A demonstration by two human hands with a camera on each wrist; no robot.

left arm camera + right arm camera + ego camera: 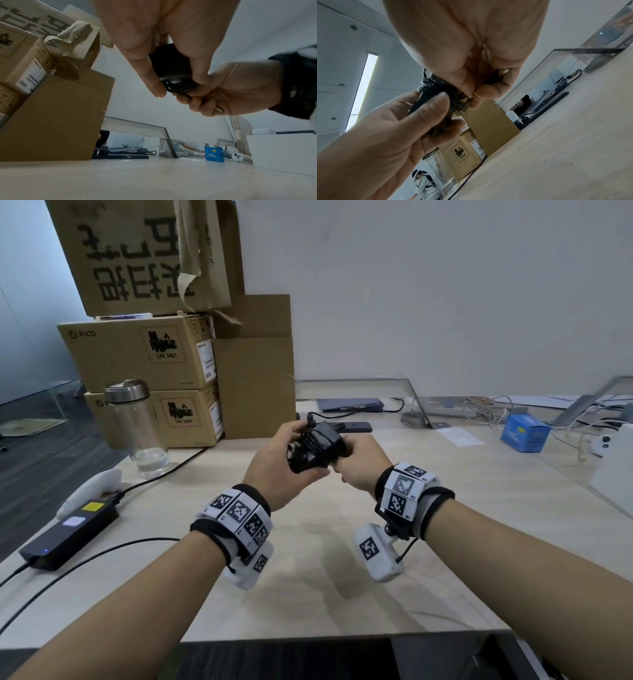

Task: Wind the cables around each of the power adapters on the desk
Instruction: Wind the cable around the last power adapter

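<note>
Pale wood-grain desk (308, 594) runs beneath a plain white wall, and above its middle, clear of the surface, both hands meet around one thing. Fingers of the left hand (274, 470) curl round a small black block-shaped power adapter (317, 448), thumb on the near side and fingertips on the far side, so the block is gripped. Its thin black cable (435, 84) lies in tight turns around the body. Thumb and forefinger of the right hand (363, 463) pinch the loose end of that cable just beside the adapter, with the other fingers folded over the metal-tipped plug (219, 109) in the palm. Both wrists carry bands of black-and-white square markers with small white cameras hung below.

Outward from the hands, a long flat black power brick (68, 535) with a yellow sticker lies near the desk's left edge, its own black lead (102, 553) trailing loose across the surface. Just behind it stands a clear glass bottle with a steel cap (137, 426). Stacked brown cardboard boxes (154, 354) fill the far left corner. A black power strip (352, 426) lies along the far edge, behind the hands. Near the far right corner sits a small blue carton (524, 434) among pale tangled wires.
</note>
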